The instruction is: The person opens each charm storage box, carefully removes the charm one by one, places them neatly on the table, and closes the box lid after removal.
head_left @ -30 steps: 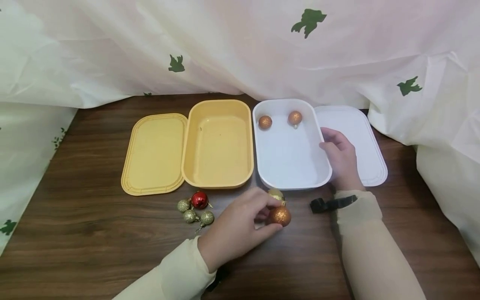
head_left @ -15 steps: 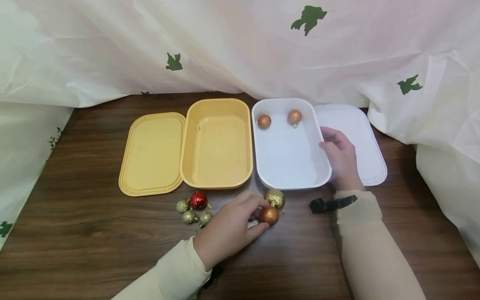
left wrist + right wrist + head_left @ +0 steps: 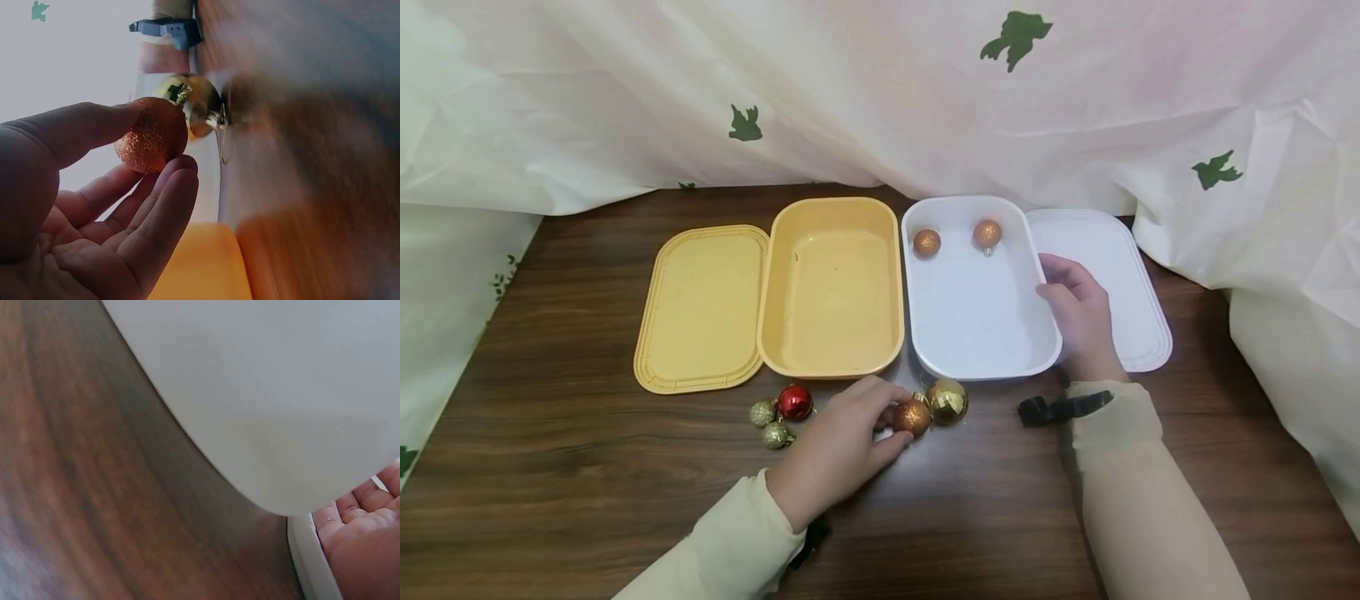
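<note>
My left hand (image 3: 838, 446) pinches an orange glitter bauble (image 3: 912, 417) between thumb and fingers, just in front of the boxes. In the left wrist view the same orange bauble (image 3: 152, 135) sits at the fingertips, with a shiny gold bauble (image 3: 199, 103) behind it. That gold bauble (image 3: 948, 402) lies right of the held one in the head view. My right hand (image 3: 1082, 317) grips the right wall of the white box (image 3: 985, 321), thumb at the rim. Two more orange baubles (image 3: 927, 243) lie inside at its back. The right wrist view shows part of the right hand (image 3: 365, 544) beside the box's outer wall (image 3: 275, 425).
A yellow box (image 3: 833, 292) stands left of the white one, with a yellow lid (image 3: 703, 308) beside it. The white lid (image 3: 1138, 308) lies at right. A red bauble (image 3: 795, 402) and small pale-gold glitter baubles (image 3: 763, 413) lie left of my left hand. A curtain (image 3: 865, 92) hangs behind.
My left hand has moved left with the orange bauble, uncovering the gold one and hiding one pale-gold glitter bauble. The right hand stays on the white box.
</note>
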The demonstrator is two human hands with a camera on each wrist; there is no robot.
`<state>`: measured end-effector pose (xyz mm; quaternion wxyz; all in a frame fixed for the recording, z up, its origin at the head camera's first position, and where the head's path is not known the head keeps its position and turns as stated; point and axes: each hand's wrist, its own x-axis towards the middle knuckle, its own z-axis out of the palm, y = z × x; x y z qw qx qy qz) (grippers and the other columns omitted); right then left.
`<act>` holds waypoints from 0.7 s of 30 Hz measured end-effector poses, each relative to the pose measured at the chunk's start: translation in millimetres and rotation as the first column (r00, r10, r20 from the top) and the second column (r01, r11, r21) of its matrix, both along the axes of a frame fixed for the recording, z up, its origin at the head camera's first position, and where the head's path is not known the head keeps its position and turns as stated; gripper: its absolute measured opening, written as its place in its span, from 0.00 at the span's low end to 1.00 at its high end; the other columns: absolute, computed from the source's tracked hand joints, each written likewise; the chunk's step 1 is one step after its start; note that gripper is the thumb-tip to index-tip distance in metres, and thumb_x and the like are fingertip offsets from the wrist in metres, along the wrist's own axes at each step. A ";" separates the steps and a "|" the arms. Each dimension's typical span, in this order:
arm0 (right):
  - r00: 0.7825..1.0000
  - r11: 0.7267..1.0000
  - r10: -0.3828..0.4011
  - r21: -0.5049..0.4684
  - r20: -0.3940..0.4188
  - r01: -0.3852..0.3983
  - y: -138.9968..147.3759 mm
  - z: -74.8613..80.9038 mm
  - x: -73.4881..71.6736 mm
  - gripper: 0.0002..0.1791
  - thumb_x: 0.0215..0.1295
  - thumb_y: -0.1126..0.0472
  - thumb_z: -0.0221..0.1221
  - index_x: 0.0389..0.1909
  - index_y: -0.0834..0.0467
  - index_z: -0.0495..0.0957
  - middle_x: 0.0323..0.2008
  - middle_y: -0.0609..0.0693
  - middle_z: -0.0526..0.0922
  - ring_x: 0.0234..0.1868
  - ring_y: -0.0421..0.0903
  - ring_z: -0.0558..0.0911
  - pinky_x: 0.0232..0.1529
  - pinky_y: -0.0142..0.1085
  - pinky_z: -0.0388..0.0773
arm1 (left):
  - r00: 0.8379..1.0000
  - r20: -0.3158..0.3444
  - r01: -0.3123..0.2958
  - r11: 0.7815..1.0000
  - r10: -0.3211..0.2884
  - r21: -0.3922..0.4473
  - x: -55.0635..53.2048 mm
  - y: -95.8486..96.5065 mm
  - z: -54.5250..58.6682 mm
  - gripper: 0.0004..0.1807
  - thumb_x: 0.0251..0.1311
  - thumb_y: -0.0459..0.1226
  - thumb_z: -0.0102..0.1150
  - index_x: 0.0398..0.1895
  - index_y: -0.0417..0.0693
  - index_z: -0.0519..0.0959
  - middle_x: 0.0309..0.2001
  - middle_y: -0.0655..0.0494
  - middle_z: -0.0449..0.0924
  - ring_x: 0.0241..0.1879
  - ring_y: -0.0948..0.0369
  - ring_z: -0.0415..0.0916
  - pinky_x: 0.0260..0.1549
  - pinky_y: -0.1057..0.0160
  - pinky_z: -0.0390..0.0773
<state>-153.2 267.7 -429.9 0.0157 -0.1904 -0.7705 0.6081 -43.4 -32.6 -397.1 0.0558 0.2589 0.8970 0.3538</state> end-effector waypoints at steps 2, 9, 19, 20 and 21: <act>1.000 1.000 -0.001 0.001 0.002 0.001 0.0 -0.1 0.3 0.22 0.71 0.59 0.53 0.65 0.50 0.75 0.64 0.49 0.75 0.64 0.47 0.73 0.61 0.43 0.74 | 1.000 0.004 -0.006 1.000 0.006 -0.008 -2.1 0.2 -0.8 0.16 0.57 0.35 0.73 0.48 0.44 0.81 0.39 0.57 0.78 0.35 0.64 0.77 0.35 0.68 0.80; 1.000 1.000 0.003 -0.005 -0.016 -0.004 -0.7 -0.2 0.7 0.22 0.71 0.59 0.53 0.65 0.51 0.75 0.64 0.50 0.76 0.64 0.47 0.73 0.60 0.43 0.74 | 1.000 0.001 -0.027 0.997 0.028 -0.077 -6.7 4.8 -2.9 0.15 0.61 0.36 0.69 0.50 0.44 0.82 0.42 0.57 0.80 0.37 0.64 0.77 0.37 0.65 0.81; 1.000 1.000 0.011 -0.008 -0.017 -0.011 -0.8 -0.7 1.1 0.21 0.71 0.58 0.52 0.64 0.50 0.75 0.64 0.49 0.76 0.64 0.46 0.73 0.61 0.44 0.74 | 0.999 0.009 -0.030 0.990 0.032 -0.136 -8.2 10.7 -5.7 0.17 0.63 0.37 0.68 0.53 0.45 0.81 0.49 0.54 0.81 0.49 0.59 0.80 0.48 0.57 0.82; 1.000 1.000 0.011 -0.007 -0.016 -0.011 -0.4 -0.8 1.2 0.21 0.71 0.58 0.52 0.64 0.50 0.75 0.64 0.49 0.76 0.64 0.46 0.73 0.61 0.45 0.74 | 0.999 0.012 -0.028 0.990 0.030 -0.137 -8.3 11.2 -6.0 0.17 0.63 0.37 0.68 0.54 0.45 0.81 0.49 0.54 0.81 0.49 0.59 0.80 0.48 0.57 0.82; 1.000 1.000 0.013 -0.005 -0.018 -0.013 0.0 -1.0 1.3 0.21 0.71 0.57 0.52 0.64 0.50 0.75 0.64 0.49 0.76 0.64 0.46 0.73 0.61 0.45 0.74 | 0.999 0.015 -0.027 0.990 0.029 -0.139 -8.4 11.6 -6.3 0.16 0.63 0.37 0.68 0.54 0.45 0.81 0.49 0.53 0.81 0.49 0.59 0.80 0.48 0.57 0.82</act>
